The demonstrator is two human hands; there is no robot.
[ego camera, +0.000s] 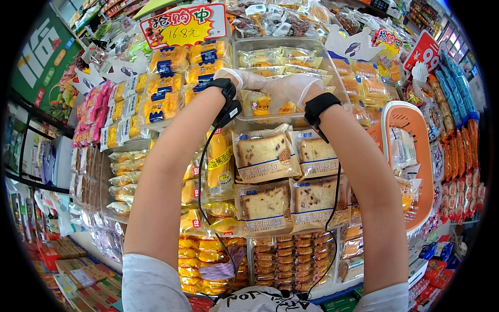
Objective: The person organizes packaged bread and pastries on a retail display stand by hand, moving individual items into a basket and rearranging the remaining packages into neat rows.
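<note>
Both my hands wear thin whitish gloves and reach into a clear plastic bin [343,91] of wrapped pastries at the upper middle. My left hand [251,80] lies over the bin's left part, fingers pointing right. My right hand [290,89] is close against it, over a wrapped pastry [257,104] in the front row. Whether either hand grips a packet cannot be told, as the fingers blur together. Black straps with cables circle both wrists. Below the bin lie several packs of nut toast [267,153], with a wrapped banana-shaped bread [217,160] on their left.
An orange plastic basket [423,163] with packaged goods stands at the right. A price sign [185,25] rises behind yellow packaged cakes [160,105]. A purple striped glove [220,269] lies on wrapped snacks near my body. Bagged goods line the back.
</note>
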